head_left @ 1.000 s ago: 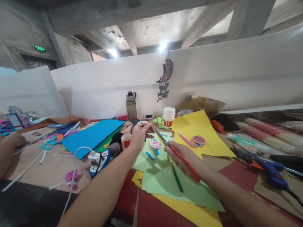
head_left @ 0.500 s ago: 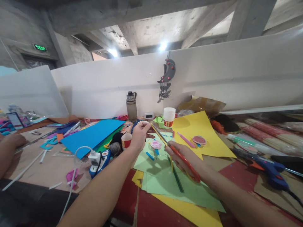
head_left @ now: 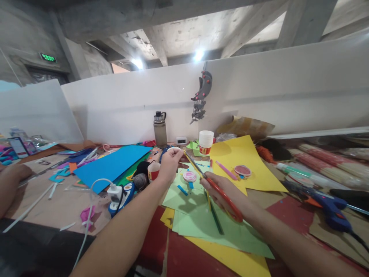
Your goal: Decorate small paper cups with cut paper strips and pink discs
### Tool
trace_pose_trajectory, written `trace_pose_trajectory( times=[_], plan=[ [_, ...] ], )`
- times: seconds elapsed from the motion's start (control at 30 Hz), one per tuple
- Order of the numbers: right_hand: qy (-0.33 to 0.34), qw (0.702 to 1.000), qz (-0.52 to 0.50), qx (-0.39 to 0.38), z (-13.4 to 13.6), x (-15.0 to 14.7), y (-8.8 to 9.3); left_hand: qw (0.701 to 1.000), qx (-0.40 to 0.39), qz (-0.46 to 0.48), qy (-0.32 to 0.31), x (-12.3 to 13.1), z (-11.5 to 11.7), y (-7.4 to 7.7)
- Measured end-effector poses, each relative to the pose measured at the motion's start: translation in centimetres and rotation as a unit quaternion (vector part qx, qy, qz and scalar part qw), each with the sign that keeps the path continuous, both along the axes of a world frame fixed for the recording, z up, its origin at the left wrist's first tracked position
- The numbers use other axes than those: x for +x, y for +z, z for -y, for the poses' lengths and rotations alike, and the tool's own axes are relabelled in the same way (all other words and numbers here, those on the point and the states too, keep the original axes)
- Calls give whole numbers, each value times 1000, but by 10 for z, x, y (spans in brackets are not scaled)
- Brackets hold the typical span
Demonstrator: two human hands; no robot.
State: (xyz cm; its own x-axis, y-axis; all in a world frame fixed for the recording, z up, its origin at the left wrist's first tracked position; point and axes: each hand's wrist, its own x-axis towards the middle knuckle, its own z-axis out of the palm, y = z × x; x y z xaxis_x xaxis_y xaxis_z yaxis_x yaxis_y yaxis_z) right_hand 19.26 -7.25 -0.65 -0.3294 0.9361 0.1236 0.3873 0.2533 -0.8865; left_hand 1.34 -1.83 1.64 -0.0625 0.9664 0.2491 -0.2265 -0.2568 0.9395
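My left hand [head_left: 170,163] is closed in a pinch, and a white round-edged piece [head_left: 173,148] shows above its fingers, mostly hidden by them. My right hand [head_left: 220,190] grips red-handled scissors [head_left: 223,198], whose blades point up and left to the left fingertips. Whether the blades touch the piece, I cannot tell. Below lie light green paper sheets [head_left: 198,227], with a pink-and-white round disc [head_left: 189,176], a small blue strip [head_left: 182,190] and a dark green pencil-like stick [head_left: 216,219] on them.
Yellow paper [head_left: 259,169] with a reddish disc [head_left: 242,171] lies to the right. A stack of paper cups [head_left: 206,142] and a bottle [head_left: 160,130] stand at the back. A blue glue gun [head_left: 328,209] lies right, a power strip [head_left: 122,198] left. Another person's hand [head_left: 17,171] rests far left.
The scissors' red handles have shifted very slightly left. The left hand stays in place. The grey hanging moon ornament at the wall has turned a little.
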Motion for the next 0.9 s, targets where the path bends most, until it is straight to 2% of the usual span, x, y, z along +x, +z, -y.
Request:
trace_pose_trajectory(
  times=[0.2,0.47,0.9],
  plan=[
    [56,998,-12,-23,-7,5,-8,999,-18,21,-17,0,1,2],
    [37,999,10,-37,1,2,5,1000,-19,4,-22,0,1,2],
    [33,996,-5,-80,0,2,-2,999,-35,2,-8,3,3,5]
  ],
)
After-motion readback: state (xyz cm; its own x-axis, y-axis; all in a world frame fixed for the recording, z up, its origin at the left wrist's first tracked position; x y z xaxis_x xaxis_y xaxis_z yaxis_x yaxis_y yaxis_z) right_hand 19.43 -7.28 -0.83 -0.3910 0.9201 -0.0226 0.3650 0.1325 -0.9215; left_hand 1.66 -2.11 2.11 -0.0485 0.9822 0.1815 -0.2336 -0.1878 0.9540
